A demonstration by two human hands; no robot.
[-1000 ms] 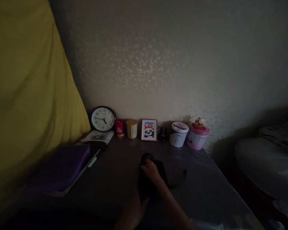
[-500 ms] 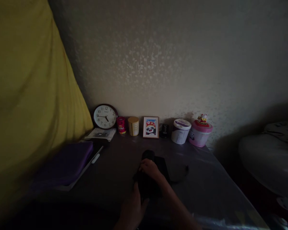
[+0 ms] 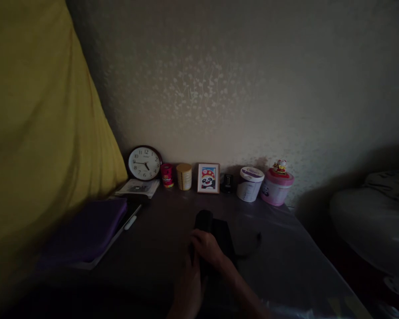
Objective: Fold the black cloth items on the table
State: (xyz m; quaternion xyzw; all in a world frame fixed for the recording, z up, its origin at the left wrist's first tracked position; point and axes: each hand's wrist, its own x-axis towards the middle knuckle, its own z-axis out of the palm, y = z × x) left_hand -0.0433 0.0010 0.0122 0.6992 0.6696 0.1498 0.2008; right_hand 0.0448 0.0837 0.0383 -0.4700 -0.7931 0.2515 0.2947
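Note:
In dim light, a black object (image 3: 216, 232), hard to make out, lies on the dark table (image 3: 159, 248), with a rounded black end (image 3: 204, 220) toward the wall and a thin cord (image 3: 252, 244) trailing right. My right hand (image 3: 205, 247) rests on top of it, fingers curled over its near part. My left hand (image 3: 188, 288) presses against its near left side from below. Neither hand's fingers show clearly in the gloom.
Along the wall stand a clock (image 3: 144, 163), a red tin (image 3: 166, 175), a tan can (image 3: 184, 177), a framed panda picture (image 3: 208, 178), a white tub (image 3: 249, 184) and a pink tub (image 3: 275, 187). A purple pad (image 3: 86, 230) and yellow fabric (image 3: 36, 133) lie left; bedding (image 3: 369, 221) right.
My right hand has slid back toward me along the black object, uncovering its rounded far end. My left hand has come up beside it.

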